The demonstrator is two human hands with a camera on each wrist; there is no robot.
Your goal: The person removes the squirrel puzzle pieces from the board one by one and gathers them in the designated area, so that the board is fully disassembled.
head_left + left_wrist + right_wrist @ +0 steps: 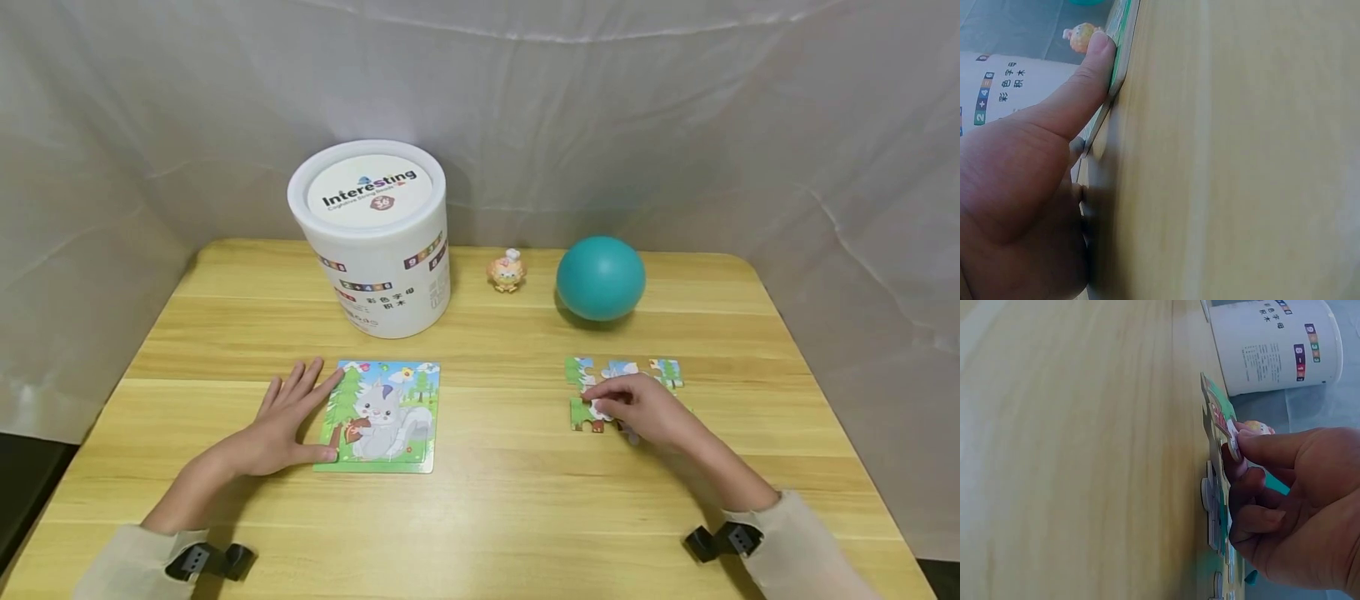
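Observation:
A square puzzle board (429, 417) with a grey squirrel picture lies flat at the left of the table. My left hand (281, 429) is beside it, fingers spread and straight, thumb and index finger on its left edge. In the left wrist view, the thumb of the left hand (1035, 162) lies along the board's edge (1124, 56). Over on the right, my right hand (651, 410) pinches a puzzle piece (1233, 439) between thumb and fingers. Around and under it are several other puzzle pieces (581, 417), some hidden by the hand.
Behind the board stands a large white tub (397, 292) with a lid. A small orange chick figurine (507, 272) and a teal ball (601, 278) stand toward the back of the wooden table (495, 517). A grey cloth (525, 125) hangs behind the table.

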